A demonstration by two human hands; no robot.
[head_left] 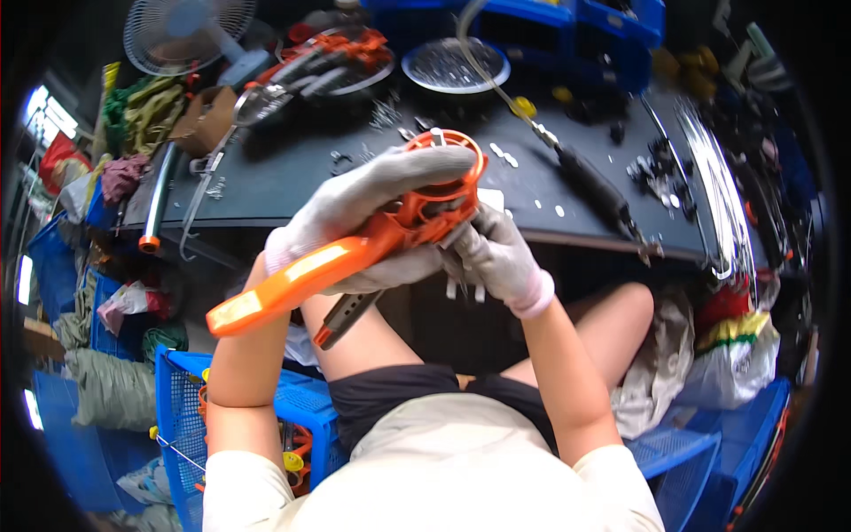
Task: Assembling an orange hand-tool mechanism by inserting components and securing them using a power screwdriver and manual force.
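Note:
My left hand (372, 191), in a pale work glove, is wrapped around an orange tool body (332, 270) with a long grip and a round, open ring at its far end. Its grip points down toward my left forearm. Below it a dark slotted lever (347, 315) sticks out, its tip orange. Close under the ring, my gloved right hand (505, 257) is closed, fingers pinched together against the tool body. What lies in those fingers is too small and blurred to make out. Both hands are raised above my lap, before the bench edge.
A dark bench (292, 182) holds orange tool parts (350, 44), a round tray of small metal pieces (456, 66) and a black inline power screwdriver (589, 182) on a hose. Bent metal rods (714, 195) lie at right. A blue crate (182, 426) stands by my left side.

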